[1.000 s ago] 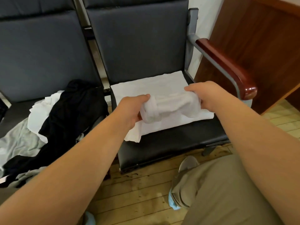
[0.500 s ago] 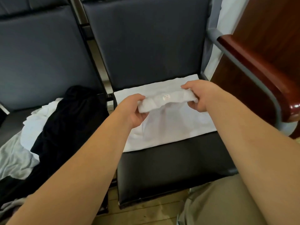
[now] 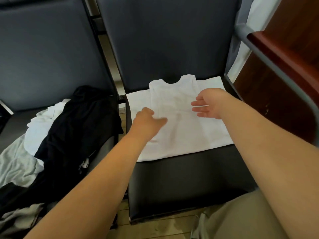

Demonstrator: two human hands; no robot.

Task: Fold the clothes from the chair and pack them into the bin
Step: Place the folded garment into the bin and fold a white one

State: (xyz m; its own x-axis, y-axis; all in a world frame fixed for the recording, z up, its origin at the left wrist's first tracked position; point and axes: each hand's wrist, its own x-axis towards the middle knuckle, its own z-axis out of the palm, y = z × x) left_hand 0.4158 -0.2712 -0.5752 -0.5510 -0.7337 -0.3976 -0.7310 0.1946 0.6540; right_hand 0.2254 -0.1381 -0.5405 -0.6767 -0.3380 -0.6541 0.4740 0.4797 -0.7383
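A small white sleeveless garment (image 3: 174, 102) lies spread flat on the right chair seat (image 3: 181, 178), its neckline toward the backrest, on top of a wider white cloth (image 3: 214, 133). My left hand (image 3: 148, 121) rests on the garment's left lower part, fingers loosely bent, thumb stretched over the fabric. Just above the garment's right edge hovers my right hand (image 3: 207, 106), fingers straight and empty. A heap of clothes fills the left chair: a black garment (image 3: 76, 131), a white one (image 3: 43, 128) and a grey one (image 3: 15, 164). No bin is in view.
A metal armrest with a dark wooden pad (image 3: 283, 56) runs along the right chair's right side, beside a wooden panel (image 3: 269, 94). Padded backrests (image 3: 165, 40) rise behind both seats. Wooden floor (image 3: 158, 230) and my khaki-clad leg (image 3: 241, 219) are at the bottom.
The white garment that both hands held rolled up above the seat now lies unrolled flat on the white cloth. Both hands have let go; the view has moved closer to the chair.
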